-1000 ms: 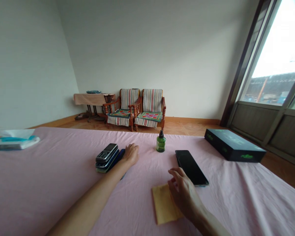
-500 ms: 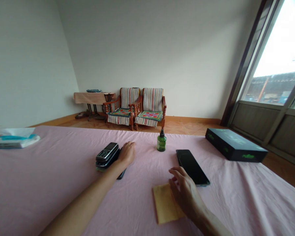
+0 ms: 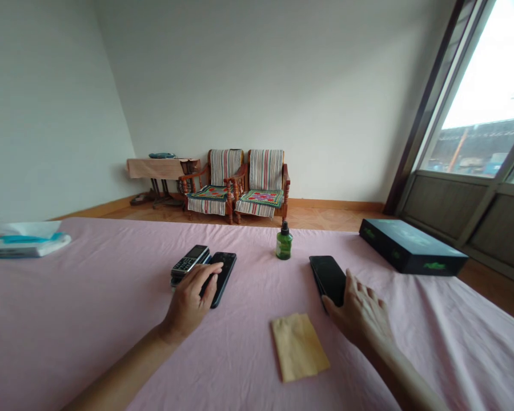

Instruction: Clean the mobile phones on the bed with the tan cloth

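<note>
My left hand (image 3: 192,299) is over the near left part of a black smartphone (image 3: 225,274), fingers slightly bent and apart. Beside that phone, partly behind the hand, lies a small stack topped by a keypad phone (image 3: 191,260); its lower layers are mostly hidden. My right hand (image 3: 362,308) spreads over the near end of another dark smartphone (image 3: 329,275), with the thumb at its left edge and the fingers by its right edge. A folded yellow cloth (image 3: 300,348) lies on the pink sheet, left of the right wrist and apart from both hands.
A green bottle (image 3: 284,244) with a black top stands between the phones, farther back. To the right sits a black box (image 3: 411,245) with green marks. A tissue pack (image 3: 29,242) lies far left on the pink sheet (image 3: 111,285). Two wooden chairs (image 3: 263,174) stand beyond.
My left hand has drawn back toward me from the smartphone's far side. My right hand has left the yellow cloth and moved right onto the other smartphone. The phones and cloth stay put.
</note>
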Demonstrator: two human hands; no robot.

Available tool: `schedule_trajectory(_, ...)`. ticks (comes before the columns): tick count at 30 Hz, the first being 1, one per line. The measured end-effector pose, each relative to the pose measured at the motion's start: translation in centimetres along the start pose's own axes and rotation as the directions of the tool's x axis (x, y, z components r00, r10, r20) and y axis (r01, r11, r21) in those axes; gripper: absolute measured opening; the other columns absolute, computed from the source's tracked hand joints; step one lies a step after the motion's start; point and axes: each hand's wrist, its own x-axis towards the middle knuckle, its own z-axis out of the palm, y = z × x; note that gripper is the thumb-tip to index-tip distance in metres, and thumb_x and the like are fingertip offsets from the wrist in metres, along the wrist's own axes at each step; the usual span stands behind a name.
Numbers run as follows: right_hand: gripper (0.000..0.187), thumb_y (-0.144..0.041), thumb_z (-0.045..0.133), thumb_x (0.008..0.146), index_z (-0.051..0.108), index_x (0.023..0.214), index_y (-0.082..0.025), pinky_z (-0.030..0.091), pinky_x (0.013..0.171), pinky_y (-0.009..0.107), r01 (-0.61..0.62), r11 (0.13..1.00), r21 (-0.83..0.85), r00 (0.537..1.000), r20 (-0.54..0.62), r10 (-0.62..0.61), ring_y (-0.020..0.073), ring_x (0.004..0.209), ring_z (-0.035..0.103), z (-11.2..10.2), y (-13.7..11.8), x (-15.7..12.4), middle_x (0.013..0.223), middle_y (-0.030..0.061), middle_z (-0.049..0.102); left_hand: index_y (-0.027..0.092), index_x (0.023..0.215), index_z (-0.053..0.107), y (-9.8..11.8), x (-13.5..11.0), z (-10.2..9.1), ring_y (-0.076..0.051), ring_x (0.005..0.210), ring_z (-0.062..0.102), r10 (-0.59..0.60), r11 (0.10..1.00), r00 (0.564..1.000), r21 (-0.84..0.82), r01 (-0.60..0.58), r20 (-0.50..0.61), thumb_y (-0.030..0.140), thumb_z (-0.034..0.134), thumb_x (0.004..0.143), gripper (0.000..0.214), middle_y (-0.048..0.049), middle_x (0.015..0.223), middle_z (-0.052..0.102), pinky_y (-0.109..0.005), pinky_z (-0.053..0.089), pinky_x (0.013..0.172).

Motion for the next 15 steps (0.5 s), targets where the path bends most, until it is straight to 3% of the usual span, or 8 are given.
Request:
schedule_trajectory(3, 0.08, -0.046, 0.048, 0.081, 0.029, 0.144, 0.0, 0.04, 0.088, 0.05, -0.051, 0.999, 0.005, 0.996, 0.068, 0.05, 0.0397, 0.113, 0.052, 0.0, 0.1, 0.2, 0.124, 0.0222, 0.059, 0.018, 0.112, 0.058, 0.9, -0.6, 0.3, -0.018, 0.09, 0.065, 0.06, 0.997, 0.998, -0.048, -0.059, 0.01, 0.016, 0.047, 0.094, 0.021, -0.0062, 0.094, 0.068, -0.031, 0.051, 0.085)
schedule_trajectory(7, 0.082, -0.048, 0.048, 0.08, 0.029, 0.144, -0.001, 0.04, 0.087, 0.051, -0.093, 0.996, 0.018, 0.993, 0.071, 0.092, 0.0398, 0.115, 0.05, -0.1, -0.2, 0.3, 0.122, 0.0222, 0.06, 0.018, 0.11, 0.06, 1.8, -0.9, 0.9, -0.017, 0.084, 0.066, 0.115, 0.989, 0.992, -0.104, -0.109, 0.051, 0.014, 0.047, 0.093, 0.021, -0.0052, 0.089, 0.068, -0.027, 0.052, 0.079)
schedule_trajectory(15, 0.083, -0.044, 0.055, 0.076, 0.03, 0.142, 0.0, 0.04, 0.086, 0.049, -0.077, 0.997, 0.007, 0.997, -0.029, 0.077, 0.0397, 0.108, 0.053, 0.1, -0.5, 0.2, 0.118, 0.023, 0.059, 0.018, 0.11, 0.059, 3.1, -1.3, 1.2, -0.016, 0.082, 0.066, 0.155, 0.976, 0.98, -0.172, -0.133, 0.126, 0.011, 0.045, 0.093, 0.023, -0.0056, 0.088, 0.068, -0.025, 0.053, 0.076)
